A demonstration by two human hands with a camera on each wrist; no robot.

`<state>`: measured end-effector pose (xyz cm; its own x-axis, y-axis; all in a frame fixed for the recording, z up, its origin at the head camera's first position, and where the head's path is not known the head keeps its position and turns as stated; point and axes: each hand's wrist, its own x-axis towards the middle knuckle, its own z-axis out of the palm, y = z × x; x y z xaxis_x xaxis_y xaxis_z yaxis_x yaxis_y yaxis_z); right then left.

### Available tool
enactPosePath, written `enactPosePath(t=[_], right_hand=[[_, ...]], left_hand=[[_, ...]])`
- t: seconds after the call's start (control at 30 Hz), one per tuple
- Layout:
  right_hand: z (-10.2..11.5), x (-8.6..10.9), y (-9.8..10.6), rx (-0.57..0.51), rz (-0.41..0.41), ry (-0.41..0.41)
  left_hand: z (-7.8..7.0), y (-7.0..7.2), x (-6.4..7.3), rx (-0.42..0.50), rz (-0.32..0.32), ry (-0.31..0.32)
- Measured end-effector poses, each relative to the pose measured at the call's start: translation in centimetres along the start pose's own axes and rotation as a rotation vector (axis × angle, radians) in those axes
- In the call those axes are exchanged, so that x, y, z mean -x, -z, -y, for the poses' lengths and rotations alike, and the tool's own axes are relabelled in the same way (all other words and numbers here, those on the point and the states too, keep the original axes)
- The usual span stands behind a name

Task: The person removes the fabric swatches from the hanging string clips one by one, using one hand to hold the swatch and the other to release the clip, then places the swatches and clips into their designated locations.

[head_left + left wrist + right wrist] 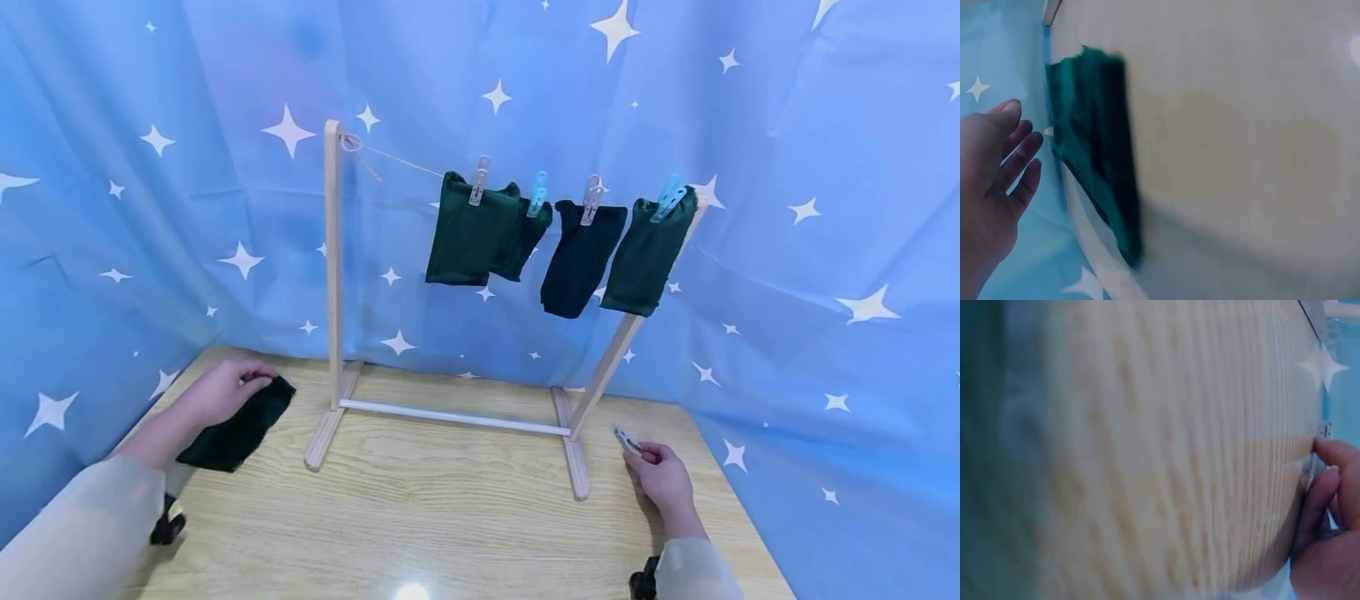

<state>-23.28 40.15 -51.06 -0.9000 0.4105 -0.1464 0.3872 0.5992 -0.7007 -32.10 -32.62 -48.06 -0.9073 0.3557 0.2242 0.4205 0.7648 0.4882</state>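
On the left side of the table lies a dark green cloth (1094, 125). My left hand (232, 390) is over its upper corner in the head view. In the left wrist view that hand's fingers are loosely bent, with a small gap to the cloth. At the right, low over the table, my right hand (660, 475) pinches a pale clothespin (627, 440) between thumb and fingers. The clothespin's tip (1325, 429) shows past the fingertips in the right wrist view.
A wooden drying rack (333, 267) with a string line stands at the back. Dark green cloths (468, 237) hang on it from pinkish clothespins (479, 182) and light blue clothespins (669, 200). A blue star-patterned curtain (225, 208) closes off the back and sides.
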Motion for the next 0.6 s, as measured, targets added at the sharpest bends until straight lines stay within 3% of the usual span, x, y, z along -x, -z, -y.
enactPosePath(t=[0.17, 0.27, 0.4, 0.6], right_hand=[[-0.6, -0.2, -0.4, -0.020, 0.017, -0.003], [-0.7, -0.5, -0.5, -0.008, 0.007, 0.018], [-0.6, -0.5, -0.5, 0.017, -0.009, 0.043], [-0.1, 0.1, 0.1, -0.002, -0.007, 0.037]], left_hand=[[0.1, -0.7, -2.2, -0.021, 0.060, 0.008], [0.3, -1.3, -2.5, -0.051, 0.104, 0.013], [0.5, -1.7, -2.6, -0.057, 0.098, 0.017], [0.7, -2.0, -3.1, 0.016, 0.096, 0.030]])
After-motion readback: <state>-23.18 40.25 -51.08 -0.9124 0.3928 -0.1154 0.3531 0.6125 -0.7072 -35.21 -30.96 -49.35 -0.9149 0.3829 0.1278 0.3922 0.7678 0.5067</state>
